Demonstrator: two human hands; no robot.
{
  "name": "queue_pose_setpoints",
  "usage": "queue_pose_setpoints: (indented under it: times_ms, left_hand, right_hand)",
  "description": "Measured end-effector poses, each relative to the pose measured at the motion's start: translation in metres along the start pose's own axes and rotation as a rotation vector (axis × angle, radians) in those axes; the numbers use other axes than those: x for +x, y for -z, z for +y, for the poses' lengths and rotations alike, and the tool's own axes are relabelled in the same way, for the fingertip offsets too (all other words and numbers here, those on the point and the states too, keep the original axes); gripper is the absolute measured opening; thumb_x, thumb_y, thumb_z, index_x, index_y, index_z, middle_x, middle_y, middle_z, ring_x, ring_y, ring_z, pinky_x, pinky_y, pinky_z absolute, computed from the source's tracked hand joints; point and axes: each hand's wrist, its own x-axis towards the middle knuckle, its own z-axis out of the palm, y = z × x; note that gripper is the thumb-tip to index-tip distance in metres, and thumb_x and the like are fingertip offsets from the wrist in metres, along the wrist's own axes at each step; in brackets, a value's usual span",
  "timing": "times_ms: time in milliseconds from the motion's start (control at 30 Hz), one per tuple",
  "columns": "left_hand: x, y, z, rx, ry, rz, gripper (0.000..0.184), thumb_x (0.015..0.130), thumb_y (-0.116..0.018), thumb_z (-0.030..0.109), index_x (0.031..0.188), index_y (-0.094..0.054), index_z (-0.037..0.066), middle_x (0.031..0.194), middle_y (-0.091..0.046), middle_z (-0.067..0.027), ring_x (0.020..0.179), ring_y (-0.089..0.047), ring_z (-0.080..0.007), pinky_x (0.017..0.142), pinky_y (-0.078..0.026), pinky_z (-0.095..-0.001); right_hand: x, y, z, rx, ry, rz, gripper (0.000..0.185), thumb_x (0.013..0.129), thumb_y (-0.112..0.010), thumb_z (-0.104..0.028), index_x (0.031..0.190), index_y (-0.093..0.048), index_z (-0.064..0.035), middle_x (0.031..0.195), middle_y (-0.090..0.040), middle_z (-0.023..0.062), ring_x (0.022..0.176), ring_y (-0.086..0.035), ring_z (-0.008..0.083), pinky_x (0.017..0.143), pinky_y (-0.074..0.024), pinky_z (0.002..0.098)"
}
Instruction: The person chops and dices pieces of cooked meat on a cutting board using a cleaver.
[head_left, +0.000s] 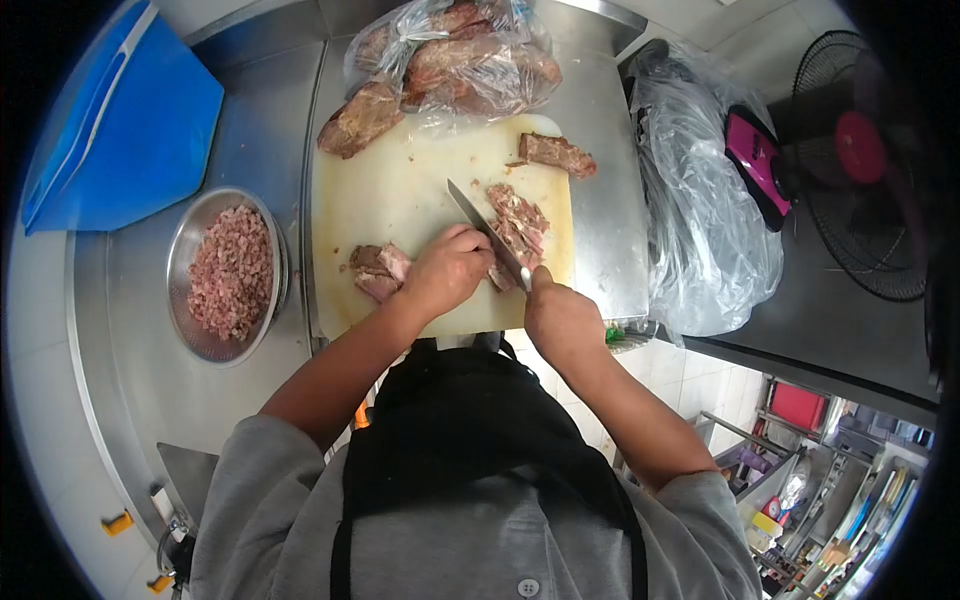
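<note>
My right hand [563, 318] is wrapped around the white handle of a kitchen knife [487, 229]. Its blade points up and to the left over the cutting board [385, 205]. My left hand [452, 270] has its fingers curled beside the blade, pressing on a piece of meat [501, 277] that they partly hide. Cut slices of meat [519, 222] lie just right of the blade. Behind my left wrist sits a chunk of meat [377, 271], and another piece [556, 155] rests at the board's upper right edge.
A plastic bag of large meat pieces [470, 65] is at the board's far end, with a browned chunk [362, 120] beside it. To the left stand a metal colander of diced meat [230, 275] and a blue container [150, 130]. Plastic wrapping [700, 220] and a fan [865, 165] are on the right.
</note>
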Motion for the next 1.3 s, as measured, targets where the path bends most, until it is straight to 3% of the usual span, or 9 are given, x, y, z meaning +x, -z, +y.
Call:
queue_pose_setpoints:
  times_ms: [100,167,333,500,733,1100,1300]
  left_hand:
    - [-0.003,-0.002,-0.001,0.007,-0.014,-0.015,0.009,0.079,-0.073,0.001,0.087,-0.074,0.003,0.098,-0.067,-0.0096,0.1,-0.063,-0.0303,0.084,-0.055,-0.0395]
    - [-0.004,0.0,-0.001,0.014,0.0,-0.032,0.008,0.079,-0.073,0.001,0.087,-0.074,0.003,0.097,-0.067,-0.0096,0.1,-0.063,-0.0304,0.084,-0.055,-0.0394]
    - [-0.002,0.0,0.0,0.052,-0.006,-0.032,0.01,0.079,-0.072,0.0,0.088,-0.073,0.003,0.098,-0.067,-0.0094,0.099,-0.063,-0.0307,0.084,-0.055,-0.0395]
    - [0.002,0.004,0.003,0.048,-0.024,-0.009,0.009,0.078,-0.071,0.0,0.087,-0.073,0.003,0.101,-0.067,-0.009,0.1,-0.063,-0.0303,0.084,-0.054,-0.0395]
    - [-0.007,0.004,0.004,0.097,0.058,-0.03,0.01,0.079,-0.07,0.0,0.088,-0.07,0.004,0.102,-0.067,-0.0083,0.102,-0.063,-0.0288,0.085,-0.054,-0.0383]
    - [-0.007,0.001,-0.001,0.054,0.025,-0.034,0.015,0.078,-0.071,-0.003,0.09,-0.073,0.005,0.102,-0.067,-0.0077,0.1,-0.064,-0.0286,0.084,-0.055,-0.0386]
    - [-0.006,0.001,-0.003,0.045,0.046,-0.011,0.012,0.079,-0.073,-0.001,0.09,-0.073,0.004,0.101,-0.067,-0.0085,0.096,-0.065,-0.0292,0.082,-0.055,-0.0385]
  right_hand:
    - [-0.001,0.01,0.006,0.024,0.011,0.082,0.015,0.097,-0.053,-0.017,0.102,-0.052,-0.0032,0.078,-0.07,0.0225,0.073,-0.07,0.0429,0.068,-0.0556,0.0541]
    - [-0.019,0.033,0.003,-0.042,-0.021,-0.065,0.015,0.094,-0.049,-0.009,0.107,-0.052,-0.0012,0.086,-0.072,0.024,0.082,-0.073,0.041,0.074,-0.0571,0.0522]
    - [-0.029,0.033,0.003,-0.049,-0.065,-0.161,0.016,0.094,-0.049,-0.009,0.108,-0.052,-0.0004,0.087,-0.072,0.0235,0.081,-0.073,0.0403,0.073,-0.0571,0.0516]
    - [0.009,0.005,0.002,0.037,0.052,0.025,0.024,0.095,-0.048,-0.008,0.116,-0.054,0.0012,0.086,-0.072,0.0233,0.081,-0.073,0.0397,0.072,-0.0573,0.0511]
    - [-0.031,0.042,0.01,-0.082,-0.002,-0.114,0.01,0.092,-0.051,-0.006,0.101,-0.052,-0.0017,0.085,-0.072,0.0233,0.08,-0.073,0.0396,0.07,-0.0573,0.0505]
    - [0.004,0.006,0.007,0.058,0.024,0.014,0.02,0.094,-0.049,-0.008,0.111,-0.053,0.0018,0.086,-0.072,0.0237,0.081,-0.073,0.0413,0.073,-0.0574,0.052]
    - [-0.032,0.049,0.01,-0.053,-0.007,-0.16,0.016,0.094,-0.049,-0.008,0.108,-0.053,0.0003,0.086,-0.072,0.023,0.082,-0.073,0.0413,0.073,-0.0572,0.0525]
